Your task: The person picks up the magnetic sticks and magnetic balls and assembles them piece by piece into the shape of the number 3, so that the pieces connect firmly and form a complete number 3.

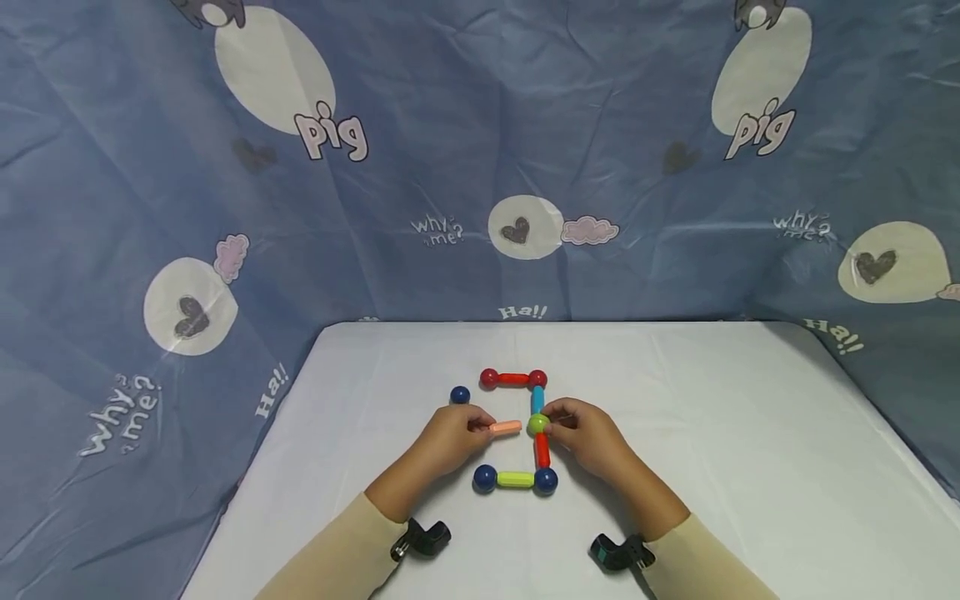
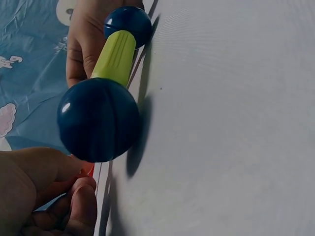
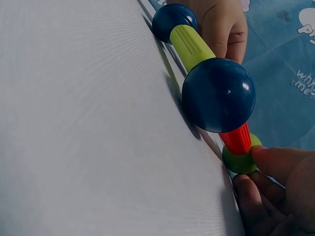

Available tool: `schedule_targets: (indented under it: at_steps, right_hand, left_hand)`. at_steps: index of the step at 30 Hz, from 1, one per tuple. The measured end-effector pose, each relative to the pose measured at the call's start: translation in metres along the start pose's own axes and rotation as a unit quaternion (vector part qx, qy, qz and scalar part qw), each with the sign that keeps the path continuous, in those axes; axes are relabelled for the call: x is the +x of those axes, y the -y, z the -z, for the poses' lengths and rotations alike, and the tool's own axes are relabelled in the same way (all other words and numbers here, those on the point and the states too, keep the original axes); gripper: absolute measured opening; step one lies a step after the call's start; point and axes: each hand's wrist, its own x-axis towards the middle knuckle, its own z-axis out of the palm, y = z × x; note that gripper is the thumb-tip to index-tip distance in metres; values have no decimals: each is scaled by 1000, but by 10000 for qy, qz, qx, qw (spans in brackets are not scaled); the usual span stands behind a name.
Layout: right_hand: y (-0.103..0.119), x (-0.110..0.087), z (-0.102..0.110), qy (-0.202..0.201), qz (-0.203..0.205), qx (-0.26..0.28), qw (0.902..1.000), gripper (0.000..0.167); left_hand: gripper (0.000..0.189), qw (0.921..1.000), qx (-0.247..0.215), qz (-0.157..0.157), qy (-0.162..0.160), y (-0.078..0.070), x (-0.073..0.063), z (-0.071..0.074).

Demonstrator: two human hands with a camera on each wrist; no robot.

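My left hand (image 1: 456,435) pinches an orange stick (image 1: 506,427) by its left end; the stick's other end points at a green ball (image 1: 537,424), a small gap apart. With thumb and fingers my right hand (image 1: 588,435) grips that green ball. A blue stick (image 1: 537,400) runs from the ball up to a dark red ball (image 1: 537,379), and a red stick (image 1: 542,451) runs down to a dark blue ball (image 1: 545,481). In the right wrist view the red stick (image 3: 237,139) meets the green ball (image 3: 240,160) at my fingertips.
A horizontal red stick (image 1: 513,380) joins the top dark red ball to another red ball (image 1: 489,379). Along the bottom, a yellow-green stick (image 1: 515,480) ends in a second dark blue ball (image 1: 485,478). One more blue ball (image 1: 460,395) sits beyond my left hand on the white table (image 1: 720,433).
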Motion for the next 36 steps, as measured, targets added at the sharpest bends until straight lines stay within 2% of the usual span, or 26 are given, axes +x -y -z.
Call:
schedule_targets:
  at_steps: [13,20,23,26,30,33,36]
  right_hand:
    - [-3,1,-5,84,225,145,9996,21]
    - [-3,1,-3,64,137,82,9999,22]
    - [-3,1,-2,48,96,75,9999,23]
    - [-4,1,-1,37,87,90,9999,23]
    - [-5,1,0,30,54,103,9999,24]
    - [-6,2,0,11,29,93,10000,23]
    - [-6,2,0,31,64,118,9999,23]
  left_hand:
    - [9,9999,-22,-95,56,-1,1,-1]
    - [11,10000,52,5,-19,-4,0,-2]
    - [10,9995,68,16,-298,-7,-2,2]
    - [8,9965,101,-17,-828,-9,-3,10]
    - [8,9887,189,-82,-1486,-8,-3,24]
    - [12,9845,300,-46,-1725,-4,-1,34]
    - [22,9825,352,152,-1824,2,0,41]
